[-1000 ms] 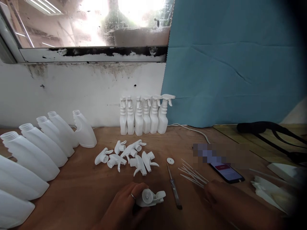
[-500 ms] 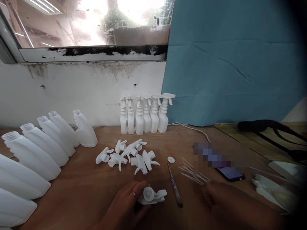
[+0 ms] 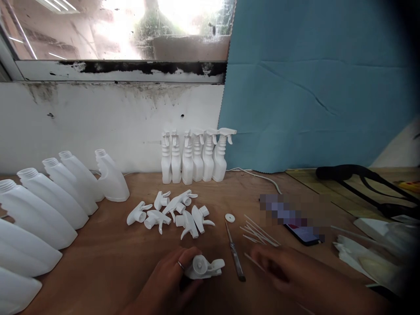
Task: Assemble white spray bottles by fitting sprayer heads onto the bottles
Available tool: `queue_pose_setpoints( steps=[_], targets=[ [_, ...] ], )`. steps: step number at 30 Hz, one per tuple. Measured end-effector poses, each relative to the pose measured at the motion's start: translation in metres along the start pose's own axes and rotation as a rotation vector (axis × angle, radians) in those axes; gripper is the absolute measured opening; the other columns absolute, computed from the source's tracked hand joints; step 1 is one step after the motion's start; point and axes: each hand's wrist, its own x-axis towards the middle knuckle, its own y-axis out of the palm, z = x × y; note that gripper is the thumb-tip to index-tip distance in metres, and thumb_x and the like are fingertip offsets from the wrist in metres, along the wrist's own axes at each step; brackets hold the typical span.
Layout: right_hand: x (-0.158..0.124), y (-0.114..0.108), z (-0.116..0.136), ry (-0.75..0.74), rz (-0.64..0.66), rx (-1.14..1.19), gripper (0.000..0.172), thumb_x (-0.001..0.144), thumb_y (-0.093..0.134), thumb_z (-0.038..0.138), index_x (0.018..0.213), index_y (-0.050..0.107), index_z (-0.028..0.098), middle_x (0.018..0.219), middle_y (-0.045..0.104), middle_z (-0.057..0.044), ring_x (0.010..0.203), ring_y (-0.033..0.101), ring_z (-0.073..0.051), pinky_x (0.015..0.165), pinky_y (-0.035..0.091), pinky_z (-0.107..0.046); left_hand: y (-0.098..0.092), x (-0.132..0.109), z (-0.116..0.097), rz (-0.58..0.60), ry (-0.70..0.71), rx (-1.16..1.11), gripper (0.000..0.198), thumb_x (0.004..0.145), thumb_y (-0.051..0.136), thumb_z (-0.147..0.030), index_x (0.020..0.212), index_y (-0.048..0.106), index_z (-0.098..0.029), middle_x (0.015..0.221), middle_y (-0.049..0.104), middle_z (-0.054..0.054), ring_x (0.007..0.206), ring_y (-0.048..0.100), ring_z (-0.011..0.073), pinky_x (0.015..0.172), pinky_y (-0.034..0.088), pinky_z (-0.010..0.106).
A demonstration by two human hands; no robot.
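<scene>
Head view: trigger sprayer (image 3: 207,268) held cup-side up

Left of the pointed tool (image 3: 236,260), your left hand (image 3: 172,272) wraps its grip around the sprayer, probably to keep the opening accessible. Right of the tool, your right hand's (image 3: 277,267) narrow grip pinches a slim, straight tube (image 3: 252,260), near loose tubes (image 3: 260,232). Smooth, hooked plastic sprayer heads (image 3: 177,205) lie left.
</scene>
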Motion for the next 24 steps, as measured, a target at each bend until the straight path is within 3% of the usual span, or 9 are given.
queue_pose_setpoints(
  steps=[2,3,7,9,11,14,16,20,24],
  targets=[
    [0.006,-0.017,0.018,-0.066,0.046,0.175,0.035,0.086,0.057,0.024,0.12,0.064,0.031,0.085,0.067,0.001,0.074,0.063,-0.015,0.069,0.05,-0.026,0.0,0.0,0.001,-0.01,0.012,0.001,0.056,0.082,0.065,-0.012,0.128,0.039,-0.03,0.11,0.066,0.0,0.091,0.065,0.0167,0.08,0.053,0.026],
    [0.011,-0.025,0.025,-0.098,0.031,0.265,0.036,0.089,0.056,0.028,0.125,0.062,0.031,0.091,0.067,-0.001,0.079,0.063,-0.016,0.072,0.05,-0.026,0.0,0.0,0.001,-0.013,0.016,-0.002,0.055,0.083,0.065,-0.012,0.128,0.039,-0.031,0.109,0.066,0.0,0.091,0.065,0.0165,0.08,0.053,0.025],
    [0.04,-0.037,0.035,-0.197,-0.204,0.879,0.026,0.087,0.063,0.04,0.107,0.073,0.026,0.091,0.065,-0.004,0.085,0.061,-0.018,0.078,0.05,-0.031,0.0,0.0,0.0,-0.007,0.009,-0.008,0.054,0.084,0.065,-0.013,0.127,0.039,-0.031,0.11,0.066,-0.001,0.092,0.065,0.0167,0.08,0.052,0.025],
    [0.056,-0.027,0.039,-0.252,-0.275,1.235,0.03,0.081,0.071,0.036,0.11,0.071,0.027,0.092,0.064,-0.002,0.086,0.06,-0.016,0.081,0.051,-0.03,0.0,0.001,0.0,-0.005,0.003,-0.001,0.054,0.083,0.065,-0.013,0.127,0.04,-0.032,0.111,0.066,-0.001,0.092,0.065,0.0169,0.081,0.052,0.026],
    [0.068,-0.008,0.046,-0.257,-0.236,1.366,0.035,0.076,0.077,0.031,0.11,0.07,0.026,0.09,0.064,0.0,0.082,0.061,-0.014,0.078,0.051,-0.029,0.0,0.001,0.0,-0.013,0.007,0.002,0.053,0.083,0.065,-0.013,0.127,0.041,-0.031,0.109,0.067,0.0,0.091,0.065,0.017,0.08,0.052,0.025],
    [0.074,0.026,0.062,-0.197,-0.09,1.242,0.027,0.084,0.069,0.041,0.099,0.071,0.018,0.072,0.063,0.0,0.062,0.063,-0.014,0.059,0.048,-0.027,0.001,0.001,0.002,-0.024,0.029,0.006,0.051,0.083,0.064,-0.014,0.127,0.042,-0.029,0.104,0.067,0.001,0.087,0.066,0.0169,0.076,0.053,0.024],
    [0.071,0.044,0.07,-0.181,-0.029,1.111,0.035,0.088,0.061,0.05,0.096,0.07,0.017,0.072,0.062,0.0,0.055,0.059,-0.013,0.051,0.043,-0.025,0.001,0.001,0.004,-0.01,0.04,-0.005,0.054,0.084,0.064,-0.014,0.131,0.041,-0.029,0.104,0.067,0.001,0.088,0.066,0.017,0.077,0.053,0.024],
    [0.06,0.057,0.077,-0.253,-0.099,0.806,0.039,0.094,0.053,0.049,0.079,0.067,0.016,0.066,0.056,0.002,0.056,0.051,-0.011,0.054,0.04,-0.024,0.002,0.0,0.005,-0.004,0.057,-0.02,0.069,0.083,0.064,-0.012,0.14,0.032,-0.033,0.109,0.067,0.001,0.092,0.066,0.0172,0.081,0.053,0.026],
    [0.056,0.054,0.078,-0.35,-0.184,0.524,0.035,0.096,0.052,0.042,0.075,0.065,0.018,0.067,0.059,0.001,0.064,0.054,-0.013,0.06,0.04,-0.024,0.002,-0.001,0.005,0.015,0.041,-0.013,0.062,0.085,0.063,-0.013,0.137,0.036,-0.032,0.108,0.067,0.001,0.092,0.065,0.0172,0.08,0.053,0.026]
  ],
)
